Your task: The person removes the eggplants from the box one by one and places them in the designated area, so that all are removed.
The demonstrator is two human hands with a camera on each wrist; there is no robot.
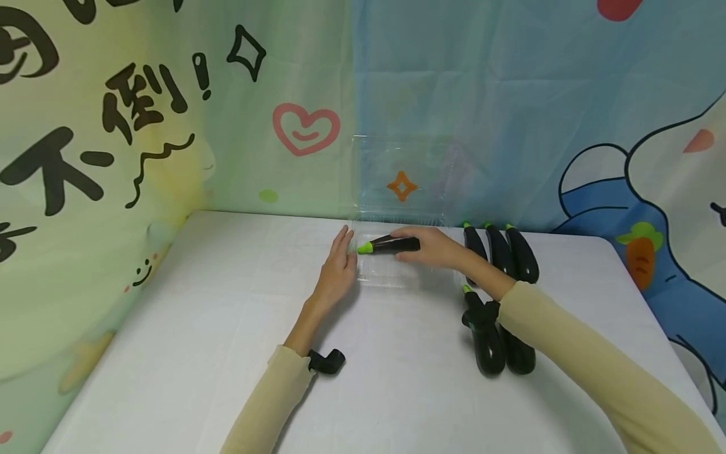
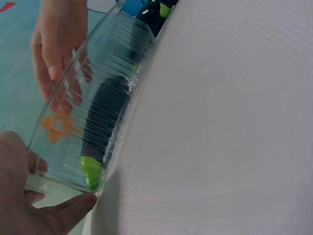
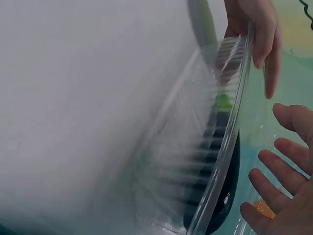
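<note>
A clear plastic box (image 1: 408,277) stands on the table with its hinged lid raised behind it. Inside lies a dark eggplant (image 1: 394,245), green tip pointing left; the left wrist view shows the eggplant (image 2: 106,115) through the ribbed wall. My left hand (image 1: 337,271) touches the box's left end with fingers straight, its thumb by the lower corner. Over the right part of the box is my right hand (image 1: 433,246), close to the eggplant's thick end. In the right wrist view, that right hand (image 3: 288,176) has its fingers spread, holding nothing.
Right of the box, several more eggplants (image 1: 523,254) lie in a back group and a front group, partly behind my right forearm. The raised lid (image 1: 403,148) stands against the printed backdrop (image 1: 510,94). A white cloth covers the table (image 1: 227,315).
</note>
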